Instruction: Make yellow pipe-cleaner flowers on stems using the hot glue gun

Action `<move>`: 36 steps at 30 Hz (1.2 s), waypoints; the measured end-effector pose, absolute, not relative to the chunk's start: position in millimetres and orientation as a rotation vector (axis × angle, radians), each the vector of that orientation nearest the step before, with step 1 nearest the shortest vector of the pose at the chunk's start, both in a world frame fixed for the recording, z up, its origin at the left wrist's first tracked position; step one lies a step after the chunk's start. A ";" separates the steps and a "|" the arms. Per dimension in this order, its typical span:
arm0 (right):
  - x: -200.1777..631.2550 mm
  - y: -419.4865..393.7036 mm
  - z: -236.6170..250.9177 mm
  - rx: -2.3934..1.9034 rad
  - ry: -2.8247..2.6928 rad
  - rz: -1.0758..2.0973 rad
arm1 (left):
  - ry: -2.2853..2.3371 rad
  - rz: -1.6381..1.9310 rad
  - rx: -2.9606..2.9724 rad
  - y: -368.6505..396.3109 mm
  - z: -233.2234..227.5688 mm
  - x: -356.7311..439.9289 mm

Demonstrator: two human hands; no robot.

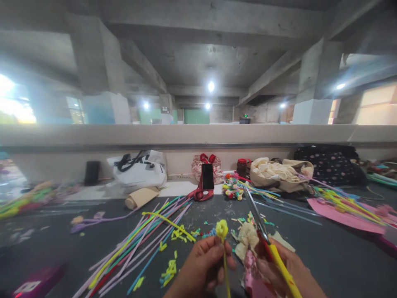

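Near the bottom centre my left hand [211, 260] pinches the thin stem of a yellow flower [222, 229] with a curled, fuzzy-looking head, held upright. My right hand [279, 265] is closed round what look like scissors [260, 221], with long metal blades and a yellow and red handle. Those blades point up and away, to the right of the flower. Under and beside the right hand lie a crumpled beige cloth [247, 239] and a pink object [252, 269], partly hidden. Short yellow cut pieces [170, 271] are scattered left of my left hand.
Long coloured strips [133, 248] fan out on the left. A phone [207, 176] leans upright behind red-handled scissors [198, 194]. Small flowers [232, 188], a beige cloth bag [281, 171], a white bag [139, 167] and a pink sheet [341, 217] lie farther back.
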State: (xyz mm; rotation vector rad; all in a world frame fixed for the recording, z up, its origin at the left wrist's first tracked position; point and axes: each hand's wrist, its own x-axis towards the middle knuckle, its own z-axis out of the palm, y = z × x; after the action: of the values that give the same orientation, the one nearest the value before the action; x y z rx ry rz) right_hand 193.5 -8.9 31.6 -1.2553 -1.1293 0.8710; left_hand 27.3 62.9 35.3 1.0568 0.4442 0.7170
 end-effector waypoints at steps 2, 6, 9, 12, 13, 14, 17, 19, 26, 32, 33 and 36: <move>193.2 -11.7 36.7 -1.258 -1.160 0.871 | 0.442 0.759 1.047 60.6 36.7 27.7; 194.3 -14.9 42.4 -1.371 -1.207 0.787 | 0.467 0.790 1.013 55.8 41.7 27.1; 195.9 -14.9 41.1 -1.400 -1.273 0.691 | 0.461 0.766 0.990 56.4 42.7 26.3; 198.4 -15.2 39.7 -1.390 -1.359 0.633 | 0.432 0.715 0.991 60.2 41.6 26.0; 199.5 -15.7 39.9 -1.404 -1.394 0.624 | 0.432 0.703 0.986 61.5 41.1 25.9; 200.6 -16.5 40.4 -1.426 -1.437 0.620 | 0.434 0.692 0.984 62.6 40.8 25.8; 202.3 -20.2 43.5 -1.569 -1.551 0.555 | 0.439 0.672 1.001 64.2 39.8 25.3; 201.0 -22.9 46.0 -1.685 -1.594 0.400 | 0.427 0.649 1.037 64.3 39.2 24.9; 200.8 -28.2 56.6 -1.763 -1.729 0.045 | 0.480 0.681 1.155 65.6 40.4 22.7; 213.4 -31.4 54.7 -1.828 -1.887 -0.045 | 0.440 0.733 1.245 68.1 39.7 21.2; 214.3 -32.2 53.7 -1.846 -1.890 -0.034 | 0.446 0.720 1.249 68.0 39.0 21.2; 215.0 -35.0 52.6 -1.857 -1.871 -0.004 | 0.451 0.730 1.232 66.4 37.8 21.5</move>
State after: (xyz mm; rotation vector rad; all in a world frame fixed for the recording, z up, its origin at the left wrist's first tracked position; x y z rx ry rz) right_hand 215.0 -35.0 52.6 -1.8574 -1.8707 -0.0039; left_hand 21.5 66.4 37.8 1.2322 0.4509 0.7299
